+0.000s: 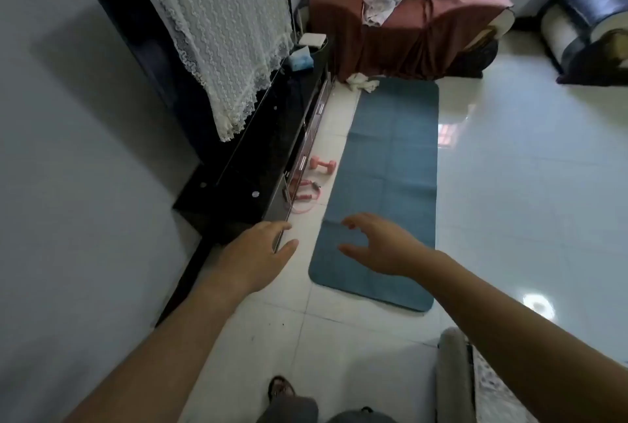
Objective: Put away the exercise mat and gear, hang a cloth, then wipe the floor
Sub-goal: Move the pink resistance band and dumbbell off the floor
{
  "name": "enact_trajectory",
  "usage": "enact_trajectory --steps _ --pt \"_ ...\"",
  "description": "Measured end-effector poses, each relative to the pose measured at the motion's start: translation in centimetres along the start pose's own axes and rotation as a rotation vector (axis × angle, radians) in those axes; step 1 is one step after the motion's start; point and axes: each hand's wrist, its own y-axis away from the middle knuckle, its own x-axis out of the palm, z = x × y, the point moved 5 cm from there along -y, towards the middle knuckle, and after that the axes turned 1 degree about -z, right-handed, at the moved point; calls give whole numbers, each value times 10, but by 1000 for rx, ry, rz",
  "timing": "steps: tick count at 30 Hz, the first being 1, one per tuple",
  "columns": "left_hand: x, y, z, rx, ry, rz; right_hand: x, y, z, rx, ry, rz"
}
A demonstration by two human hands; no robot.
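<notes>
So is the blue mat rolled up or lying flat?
Lying flat. The mat is spread full length on the floor, with faint fold lines showing and no end rolled.

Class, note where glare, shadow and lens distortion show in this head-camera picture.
Head view: glare spots on the glossy floor tiles right of the blue mat; the wide lens bows the black cabinet; soft shadow on the left wall; fine detail soft throughout.

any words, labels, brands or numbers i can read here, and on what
No text is readable in this view.
blue box on the black cabinet: any print is too blurred to read.
exercise mat and pink dumbbell: no markings visible.
</notes>
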Motion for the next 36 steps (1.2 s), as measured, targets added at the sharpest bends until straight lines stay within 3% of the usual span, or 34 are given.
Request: enact_trajectory --steps 4,19,27,36 --pt "2 -44 17 -39 30 23 2 -40 -1 30 -10 37" --pt "-28 -297 38 195 -47 195 -40 -209 -47 369 -109 -82" --pt "-11 -340 37 204 -47 284 -50 -239 -71 440 -160 -80" --pt "-3 -362 35 51 -96 292 -54 -281 -115 333 -213 39"
